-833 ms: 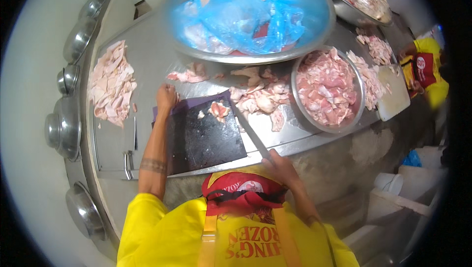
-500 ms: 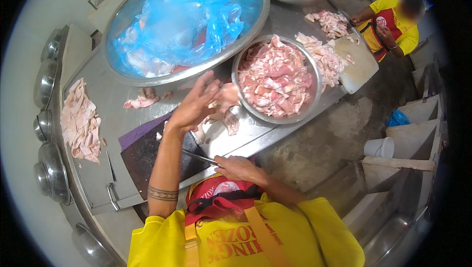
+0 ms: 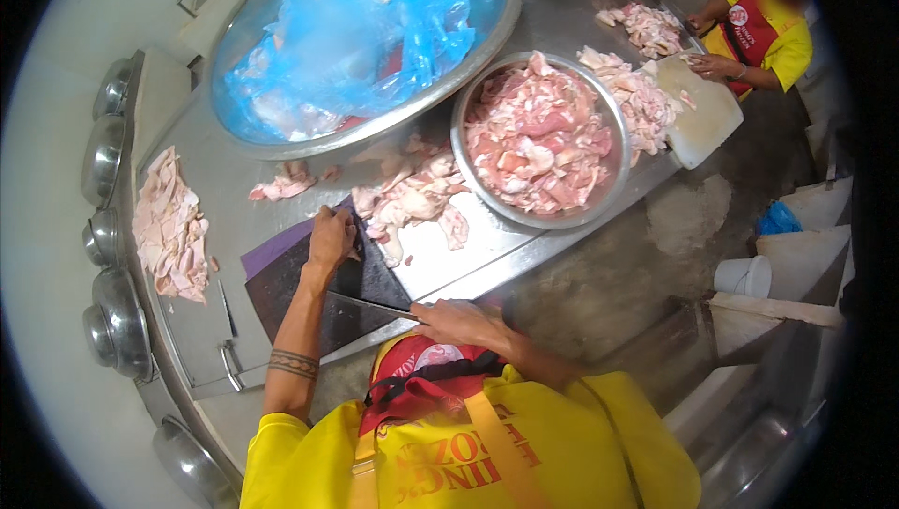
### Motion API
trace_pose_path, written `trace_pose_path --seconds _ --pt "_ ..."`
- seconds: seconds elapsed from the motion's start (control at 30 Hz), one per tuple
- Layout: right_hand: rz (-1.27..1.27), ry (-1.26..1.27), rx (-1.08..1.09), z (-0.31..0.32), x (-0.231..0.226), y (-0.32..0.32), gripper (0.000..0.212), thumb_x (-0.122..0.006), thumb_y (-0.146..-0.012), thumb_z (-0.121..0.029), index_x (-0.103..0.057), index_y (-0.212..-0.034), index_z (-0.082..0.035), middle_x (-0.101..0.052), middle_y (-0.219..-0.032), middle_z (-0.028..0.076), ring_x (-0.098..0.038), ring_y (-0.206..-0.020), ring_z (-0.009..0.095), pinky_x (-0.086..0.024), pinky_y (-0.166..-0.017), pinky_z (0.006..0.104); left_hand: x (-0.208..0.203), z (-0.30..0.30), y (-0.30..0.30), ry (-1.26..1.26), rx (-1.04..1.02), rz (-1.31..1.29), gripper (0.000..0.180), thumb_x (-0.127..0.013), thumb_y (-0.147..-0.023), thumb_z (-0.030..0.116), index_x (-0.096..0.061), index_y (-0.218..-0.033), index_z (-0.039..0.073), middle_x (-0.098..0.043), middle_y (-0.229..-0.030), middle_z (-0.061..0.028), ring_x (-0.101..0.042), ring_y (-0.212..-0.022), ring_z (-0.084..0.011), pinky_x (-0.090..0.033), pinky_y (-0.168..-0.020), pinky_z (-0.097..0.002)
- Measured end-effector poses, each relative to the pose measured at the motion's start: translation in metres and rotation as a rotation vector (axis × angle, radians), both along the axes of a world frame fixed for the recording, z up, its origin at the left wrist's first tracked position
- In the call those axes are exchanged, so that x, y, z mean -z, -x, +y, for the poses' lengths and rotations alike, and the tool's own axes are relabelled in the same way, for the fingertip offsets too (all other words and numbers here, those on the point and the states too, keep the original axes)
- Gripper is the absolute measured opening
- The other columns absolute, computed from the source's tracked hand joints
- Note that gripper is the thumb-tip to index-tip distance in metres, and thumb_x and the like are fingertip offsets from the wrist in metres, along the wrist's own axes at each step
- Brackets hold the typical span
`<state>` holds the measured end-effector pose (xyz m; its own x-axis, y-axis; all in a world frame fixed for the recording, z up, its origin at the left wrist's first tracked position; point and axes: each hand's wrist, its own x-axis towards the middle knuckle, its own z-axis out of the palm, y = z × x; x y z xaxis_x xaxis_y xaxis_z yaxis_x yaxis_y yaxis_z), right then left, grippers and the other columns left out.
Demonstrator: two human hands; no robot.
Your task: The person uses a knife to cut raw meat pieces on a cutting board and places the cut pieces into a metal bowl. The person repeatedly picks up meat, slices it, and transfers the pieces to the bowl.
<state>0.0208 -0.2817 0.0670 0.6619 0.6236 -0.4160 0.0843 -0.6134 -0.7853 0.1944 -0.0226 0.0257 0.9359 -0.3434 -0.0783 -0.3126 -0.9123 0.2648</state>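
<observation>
My right hand [image 3: 461,324] grips a knife [image 3: 367,307], its blade lying low over the dark cutting board [image 3: 290,294]. At the board's far edge my left hand [image 3: 334,236] is closed with its fingers curled down. A small pale bit shows beside those fingers; what they hold, if anything, is hidden. Just right of the left hand lies a pile of raw meat pieces [image 3: 417,195]. Next to it stands a round steel bowl [image 3: 620,148] heaped with cut pink meat [image 3: 538,144].
A large steel basin [image 3: 510,17] holds a blue plastic bag [image 3: 365,31]. Flat pale skins [image 3: 169,228] lie at left, near another knife [image 3: 225,308]. A white board [image 3: 707,125] and more meat [image 3: 641,106] lie right, by a co-worker [image 3: 763,36]. A white bucket [image 3: 743,276] stands lower right.
My left hand has moved from the meat pile beside the bowl back to the cutting board, and its fingers have closed. My right hand keeps the knife low. The co-worker's hand has lowered.
</observation>
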Motion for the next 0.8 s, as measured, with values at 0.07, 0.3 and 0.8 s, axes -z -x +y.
trace_pose_path --seconds 0.07,0.3,0.8 --pt "0.023 0.022 -0.022 0.008 -0.003 -0.002 0.034 -0.061 -0.099 -0.032 -0.055 -0.116 -0.004 -0.07 -0.093 0.027 -0.068 -0.091 0.05 -0.052 -0.079 0.0591 0.008 0.019 -0.005 0.064 -0.057 0.087 0.023 -0.075 -0.078 0.015 -0.068 -0.094 -0.001 -0.065 -0.096 -0.0278 -0.065 -0.093 -0.0465 -0.052 -0.086 -0.0539" --pt "0.038 0.109 0.001 0.03 0.006 0.005 0.037 -0.057 -0.101 -0.039 -0.052 -0.118 -0.007 -0.07 -0.095 0.027 -0.067 -0.094 0.049 -0.051 -0.082 0.0589 0.008 0.071 0.006 0.195 0.02 0.068 0.046 -0.088 -0.069 0.022 -0.072 -0.107 0.001 -0.07 -0.095 -0.024 -0.068 -0.091 -0.0434 -0.053 -0.084 -0.048" --pt "0.332 -0.115 0.728 0.046 -0.003 0.016 0.025 -0.061 -0.104 -0.027 -0.052 -0.102 -0.004 -0.057 -0.064 0.005 -0.053 -0.044 0.011 -0.042 -0.04 0.0277 -0.063 0.108 0.02 1.099 -0.163 0.611 0.032 -0.073 -0.098 0.022 -0.066 -0.121 0.001 -0.073 -0.092 -0.0035 -0.067 -0.084 -0.0102 -0.053 -0.074 -0.0264"
